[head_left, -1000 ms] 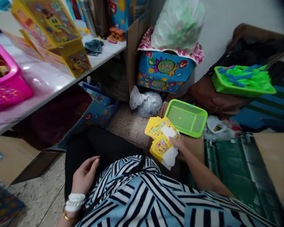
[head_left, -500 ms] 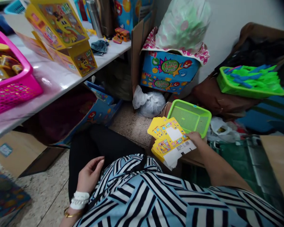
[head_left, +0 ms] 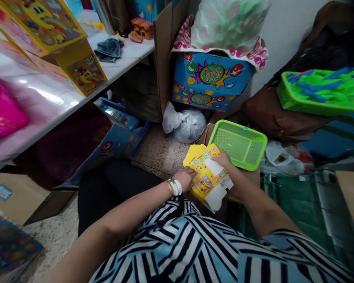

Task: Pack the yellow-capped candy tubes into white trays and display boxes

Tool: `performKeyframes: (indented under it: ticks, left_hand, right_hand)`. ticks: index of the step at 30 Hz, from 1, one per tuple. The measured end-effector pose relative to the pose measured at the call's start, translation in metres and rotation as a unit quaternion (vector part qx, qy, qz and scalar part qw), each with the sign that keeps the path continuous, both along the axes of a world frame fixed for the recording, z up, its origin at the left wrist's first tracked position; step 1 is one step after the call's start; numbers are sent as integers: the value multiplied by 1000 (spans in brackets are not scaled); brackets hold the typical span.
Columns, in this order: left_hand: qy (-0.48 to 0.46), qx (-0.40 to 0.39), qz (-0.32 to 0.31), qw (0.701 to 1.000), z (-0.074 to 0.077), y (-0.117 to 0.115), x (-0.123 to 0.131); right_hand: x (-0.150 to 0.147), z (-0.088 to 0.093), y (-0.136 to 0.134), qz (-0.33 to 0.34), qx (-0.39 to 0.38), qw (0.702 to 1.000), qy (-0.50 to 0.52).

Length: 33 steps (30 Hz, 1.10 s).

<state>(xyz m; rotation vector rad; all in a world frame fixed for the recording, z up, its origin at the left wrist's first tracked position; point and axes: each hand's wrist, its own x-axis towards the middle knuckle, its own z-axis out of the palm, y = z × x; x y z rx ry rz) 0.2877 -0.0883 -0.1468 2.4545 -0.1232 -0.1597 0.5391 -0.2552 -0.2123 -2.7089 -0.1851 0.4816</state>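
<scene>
A: What changed?

B: Left hand (head_left: 186, 177) swung in from the side; it's now on the left edge of the flat yellow cartons (head_left: 208, 169). Right hand (head_left: 224, 159) has the upper right edge pinched. So the stack is now worked two-handed instead of one.

A: Left gripping?

B: Can't tell. Fingertips lie on the edge, underside hidden.

A: Stack position?

B: Fanned in front of the body, just on the near side of the lime mesh basket (head_left: 230, 147). Printed faces up, support hidden.

A: Containers?

B: Lime one: mesh floor shows. Green basket (head_left: 301, 105) far right: heaped with green and blue plastic pieces (head_left: 327, 86). Extra Juicy Gum box (head_left: 212, 74): translucent bag (head_left: 224, 29) at its top, greenish inside, depth unclear. Pink basket (head_left: 6, 108) on the bench (head_left: 51, 96): contents out of view.
</scene>
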Motion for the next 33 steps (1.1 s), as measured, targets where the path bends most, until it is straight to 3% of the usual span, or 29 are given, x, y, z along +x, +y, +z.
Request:
performKeyframes:
  ticks: [4, 8, 14, 21, 26, 29, 33]
  left_hand:
    - [104, 73, -59, 990, -39, -24, 32]
    - [124, 79, -74, 986, -54, -30, 37]
    - [151, 94, -70, 982, -55, -26, 46]
    - [130, 111, -36, 985, -53, -36, 50]
    - [116, 112, -29, 987, -53, -44, 43]
    - [112, 105, -38, 987, -52, -47, 45]
    - [114, 95, -45, 988, -54, -51, 52]
  right_hand:
    - [10, -6, -20, 65, 34, 997, 2]
    - [22, -10, -41, 103, 83, 990, 41]
    - [21, -23, -49, 117, 109, 985, 69]
    - [12, -29, -45, 131, 71, 989, -4]
    - [-3, -26, -58, 122, 65, 990, -42]
    - [-1, -29, -60, 149, 64, 984, -68]
    - [9, -40, -43, 210, 45, 976, -47]
